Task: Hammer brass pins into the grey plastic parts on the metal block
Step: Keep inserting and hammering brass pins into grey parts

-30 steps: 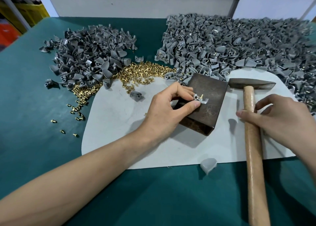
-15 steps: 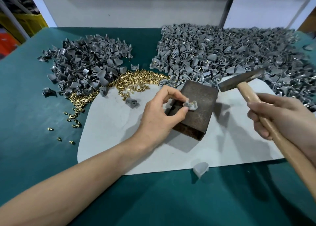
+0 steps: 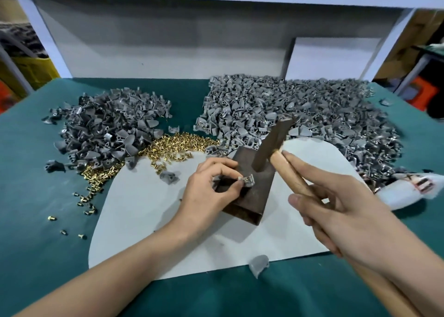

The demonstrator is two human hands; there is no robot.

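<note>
A dark metal block [image 3: 260,192] stands on a white mat [image 3: 149,211] in the middle of the green table. My left hand [image 3: 206,194] pinches a small grey plastic part [image 3: 247,180] on the block's top face. My right hand [image 3: 346,216] grips the wooden handle of a hammer [image 3: 272,141]. Its steel head hangs tilted just above the block, right of the part. A heap of brass pins [image 3: 177,146] lies behind the mat.
Two big heaps of grey parts lie at the back, one on the left [image 3: 105,131], one on the right [image 3: 300,110]. Loose pins [image 3: 89,196] scatter left of the mat. Single grey parts lie on the mat [image 3: 169,176] and at its near edge [image 3: 258,265].
My right hand took up the hammer from the mat, raised it and swung its head over the block. My left hand kept pinching the part on the block.
</note>
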